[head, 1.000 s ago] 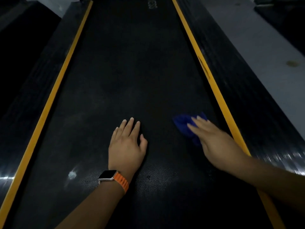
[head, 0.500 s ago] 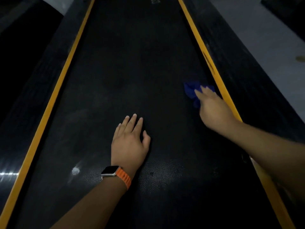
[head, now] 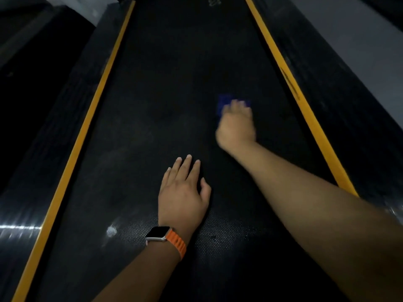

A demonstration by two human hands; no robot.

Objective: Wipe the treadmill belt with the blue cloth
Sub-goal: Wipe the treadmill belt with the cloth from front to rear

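Observation:
The black treadmill belt point(head: 170, 79) runs away from me between two yellow stripes. My right hand point(head: 236, 125), blurred by motion, presses the blue cloth point(head: 222, 103) flat on the belt, right of the middle. Only the cloth's far and left edges show past the fingers. My left hand point(head: 183, 192) rests palm down on the belt nearer to me, fingers straight and spread, with an orange-strapped watch point(head: 159, 233) on its wrist.
Yellow stripes point(head: 87, 127) point(head: 305, 105) border the belt, and black side rails point(head: 340, 101) lie outside them. Grey floor point(head: 370, 40) is at the right. Dark floor lies at the left.
My right hand has slid the blue cloth away from me up the belt, then leftward off the right yellow stripe. My left hand stays planted in the same spot.

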